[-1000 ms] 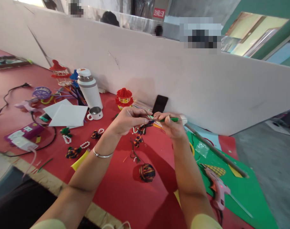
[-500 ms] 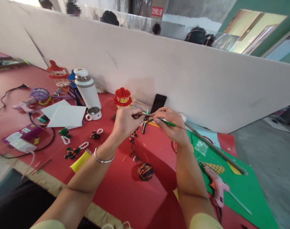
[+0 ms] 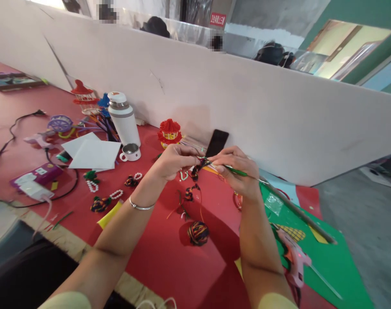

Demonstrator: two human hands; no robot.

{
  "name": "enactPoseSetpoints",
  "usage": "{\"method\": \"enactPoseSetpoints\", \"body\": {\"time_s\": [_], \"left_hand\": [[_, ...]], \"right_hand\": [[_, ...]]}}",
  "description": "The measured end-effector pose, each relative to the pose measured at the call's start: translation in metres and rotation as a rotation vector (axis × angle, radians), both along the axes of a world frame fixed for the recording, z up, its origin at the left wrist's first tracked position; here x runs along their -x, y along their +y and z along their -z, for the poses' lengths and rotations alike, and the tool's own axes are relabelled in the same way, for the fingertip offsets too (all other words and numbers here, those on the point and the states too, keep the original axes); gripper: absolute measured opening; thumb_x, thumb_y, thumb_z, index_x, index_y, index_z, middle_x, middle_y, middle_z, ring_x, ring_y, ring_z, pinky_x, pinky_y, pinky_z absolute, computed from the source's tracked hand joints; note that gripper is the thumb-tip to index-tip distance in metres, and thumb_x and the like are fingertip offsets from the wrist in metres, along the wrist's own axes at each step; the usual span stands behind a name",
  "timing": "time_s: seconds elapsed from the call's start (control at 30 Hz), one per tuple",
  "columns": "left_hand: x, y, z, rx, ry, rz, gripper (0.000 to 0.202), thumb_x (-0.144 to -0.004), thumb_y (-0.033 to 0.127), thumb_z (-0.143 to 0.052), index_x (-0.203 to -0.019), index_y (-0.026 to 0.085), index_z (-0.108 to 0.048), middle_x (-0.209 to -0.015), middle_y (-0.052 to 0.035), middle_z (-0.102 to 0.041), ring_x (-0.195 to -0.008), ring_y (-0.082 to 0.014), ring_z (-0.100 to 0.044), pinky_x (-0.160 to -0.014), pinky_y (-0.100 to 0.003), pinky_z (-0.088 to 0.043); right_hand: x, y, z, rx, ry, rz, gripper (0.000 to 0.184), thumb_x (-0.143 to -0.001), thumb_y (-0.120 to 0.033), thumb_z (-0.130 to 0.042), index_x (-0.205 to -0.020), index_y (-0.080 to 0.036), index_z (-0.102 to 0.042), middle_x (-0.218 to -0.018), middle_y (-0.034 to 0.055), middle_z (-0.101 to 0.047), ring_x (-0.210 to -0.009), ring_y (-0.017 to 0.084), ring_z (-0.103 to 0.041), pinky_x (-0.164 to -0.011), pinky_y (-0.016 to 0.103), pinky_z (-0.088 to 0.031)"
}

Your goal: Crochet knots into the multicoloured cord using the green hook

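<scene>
My left hand (image 3: pixel 173 162) and my right hand (image 3: pixel 238 168) are raised together above the red table (image 3: pixel 169 253). The left one pinches a dark multicoloured cord piece (image 3: pixel 195 171) whose strands hang down toward the table. Fingers of the right one are closed round a thin green-handled tool (image 3: pixel 238 171), its tip at the cord between the two hands. Under the hands lies a ball of multicoloured cord (image 3: pixel 198 233).
A white partition (image 3: pixel 247 98) backs the table. Along it stand a white flask (image 3: pixel 123 119), a small metal cup (image 3: pixel 130 152), a red ornament (image 3: pixel 169 132) and a dark phone (image 3: pixel 217 143). White sheets (image 3: pixel 91 153), beaded pieces (image 3: pixel 100 203), cables and a pink glue gun (image 3: pixel 293 257) on green foam (image 3: pixel 337 262) lie around.
My right hand has swung the green tool from level to slanting down to the right, and both hands have closed in on the cord. The camera has shifted slightly.
</scene>
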State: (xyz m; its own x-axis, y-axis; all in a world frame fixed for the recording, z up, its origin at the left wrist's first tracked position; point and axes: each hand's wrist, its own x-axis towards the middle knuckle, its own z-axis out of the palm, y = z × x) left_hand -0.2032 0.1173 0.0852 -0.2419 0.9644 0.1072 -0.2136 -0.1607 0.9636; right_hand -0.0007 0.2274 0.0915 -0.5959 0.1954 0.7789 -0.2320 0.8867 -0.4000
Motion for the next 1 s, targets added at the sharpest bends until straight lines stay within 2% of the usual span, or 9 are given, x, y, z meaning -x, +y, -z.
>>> {"method": "enactPoseSetpoints", "body": {"time_s": [0.07, 0.17, 0.33, 0.47, 0.53, 0.63, 0.77, 0.87, 1.0], "left_hand": [[-0.001, 0.001, 0.001, -0.048, 0.124, -0.009, 0.017, -0.065, 0.014, -0.084, -0.081, 0.015, -0.087, -0.073, -0.0063, -0.077, -0.063, -0.0113, -0.064, -0.056, -0.021, -0.048], [0.000, 0.000, 0.002, -0.094, 0.223, 0.065, 0.008, -0.068, 0.015, -0.082, -0.075, 0.018, -0.086, -0.084, -0.0087, -0.081, -0.072, -0.0154, -0.070, -0.064, -0.024, -0.054], [0.003, -0.001, 0.000, -0.018, 0.146, 0.182, 0.011, -0.066, 0.020, -0.085, -0.076, 0.016, -0.086, -0.090, -0.0115, -0.082, -0.062, -0.0149, -0.069, -0.056, -0.026, -0.056], [0.000, -0.002, -0.002, -0.001, 0.047, 0.213, 0.016, -0.063, 0.019, -0.086, -0.079, 0.015, -0.086, -0.075, -0.0084, -0.078, -0.052, -0.0127, -0.064, -0.050, -0.024, -0.054], [-0.006, -0.005, -0.003, -0.002, -0.029, 0.178, 0.018, -0.064, 0.021, -0.087, -0.080, 0.015, -0.086, -0.071, -0.0068, -0.076, -0.050, -0.0124, -0.063, -0.049, -0.025, -0.055], [-0.015, -0.014, -0.007, -0.016, -0.100, 0.045, 0.024, -0.067, 0.024, -0.087, -0.088, 0.013, -0.086, -0.073, -0.0065, -0.076, -0.051, -0.0124, -0.065, -0.052, -0.026, -0.058], [-0.026, -0.034, -0.017, -0.049, -0.118, -0.085, 0.030, -0.070, 0.021, -0.086, -0.099, 0.013, -0.086, -0.073, -0.0058, -0.075, -0.048, -0.0079, -0.058, -0.040, -0.017, -0.043], [-0.031, -0.049, -0.025, -0.064, -0.158, -0.056, 0.034, -0.071, 0.019, -0.087, -0.104, 0.015, -0.086, -0.072, -0.0047, -0.074, -0.052, -0.0080, -0.058, -0.039, -0.015, -0.038], [-0.041, -0.063, -0.030, -0.087, -0.210, -0.024, 0.032, -0.068, 0.022, -0.092, -0.099, 0.018, -0.086, -0.074, -0.0037, -0.074, -0.054, -0.0071, -0.058, -0.040, -0.015, -0.037]], "right_hand": [[-0.004, -0.001, -0.003, 0.083, -0.035, -0.019, 0.016, -0.094, -0.024, -0.074, -0.105, -0.033, -0.082, -0.101, 0.0014, -0.085, -0.094, 0.022, -0.070, -0.082, 0.041, -0.059], [-0.007, -0.002, -0.004, 0.256, -0.051, -0.077, 0.010, -0.094, -0.026, -0.075, -0.097, -0.030, -0.083, -0.094, 0.0028, -0.083, -0.093, 0.021, -0.069, -0.082, 0.038, -0.058], [-0.005, 0.002, 0.001, 0.553, -0.091, -0.208, 0.014, -0.093, -0.036, -0.076, -0.085, -0.027, -0.084, -0.086, 0.0028, -0.079, -0.090, 0.021, -0.069, -0.080, 0.038, -0.056], [0.008, 0.002, 0.012, 0.708, -0.005, -0.319, 0.019, -0.087, -0.047, -0.081, -0.081, -0.029, -0.084, -0.078, 0.0022, -0.078, -0.087, 0.023, -0.070, -0.084, 0.043, -0.057], [0.017, 0.000, 0.018, 0.779, 0.085, -0.342, 0.021, -0.084, -0.051, -0.082, -0.081, -0.031, -0.083, -0.080, 0.0016, -0.080, -0.088, 0.025, -0.072, -0.088, 0.045, -0.059], [0.025, -0.006, 0.022, 0.809, 0.153, -0.295, 0.020, -0.082, -0.053, -0.083, -0.084, -0.033, -0.083, -0.089, 0.0012, -0.083, -0.097, 0.025, -0.074, -0.097, 0.046, -0.058], [0.028, -0.022, 0.018, 0.811, 0.175, -0.286, 0.020, -0.082, -0.053, -0.084, -0.085, -0.033, -0.083, -0.093, 0.0009, -0.084, -0.101, 0.025, -0.074, -0.105, 0.047, -0.056], [0.026, -0.037, 0.011, 0.888, 0.238, -0.314, 0.020, -0.080, -0.051, -0.086, -0.084, -0.032, -0.083, -0.092, 0.0008, -0.084, -0.098, 0.024, -0.075, -0.103, 0.046, -0.056], [0.020, -0.054, 0.006, 0.997, 0.277, -0.324, 0.025, -0.074, -0.053, -0.091, -0.078, -0.030, -0.082, -0.088, 0.0007, -0.083, -0.092, 0.022, -0.075, -0.100, 0.044, -0.058]]}}
